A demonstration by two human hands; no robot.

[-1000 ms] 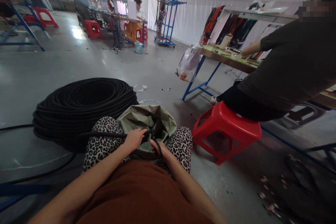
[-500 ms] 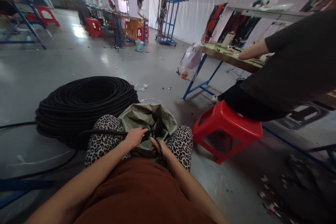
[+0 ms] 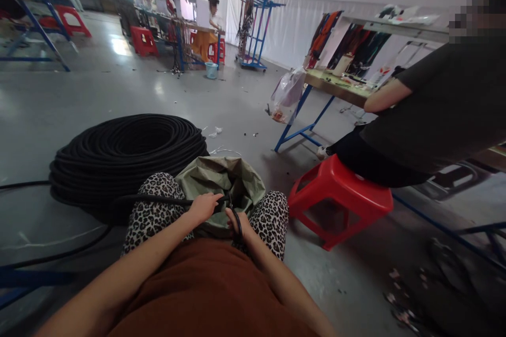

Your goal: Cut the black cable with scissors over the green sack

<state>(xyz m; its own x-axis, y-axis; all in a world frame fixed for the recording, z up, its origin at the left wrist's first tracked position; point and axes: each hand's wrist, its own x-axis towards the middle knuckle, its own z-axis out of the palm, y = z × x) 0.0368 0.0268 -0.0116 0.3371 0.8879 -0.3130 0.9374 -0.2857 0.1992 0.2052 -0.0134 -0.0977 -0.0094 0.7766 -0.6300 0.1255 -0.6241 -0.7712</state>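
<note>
My left hand [image 3: 204, 207] is closed around a thick black cord [image 3: 162, 199], which runs over my left knee from the side of the big coil. Scissors with a black looped handle [image 3: 239, 225] are in my right hand [image 3: 242, 221]. Their blades are at the cord's end, just beyond my left fingertips; whether they are parted I cannot tell. Both hands are over an open olive-green bag [image 3: 197, 171] between my knees. Its inside is dark, and what lies in it is hard to make out. The large coil of black cord [image 3: 87, 142] rests on the floor to my left.
Close on my right, a person in a dark shirt [image 3: 443, 100] sits on a red stool [image 3: 340, 195] at a worktable [image 3: 336, 82]. A clear plastic bag [image 3: 286, 95] hangs from its corner. Blue metal legs [image 3: 35, 278] are at lower left. Other people and tables stand farther back.
Both hands keep nearly the same place, the cord in the left and the scissors in the right. The seated person on the right has shifted, their arm drawn back. The view has tilted slightly.
</note>
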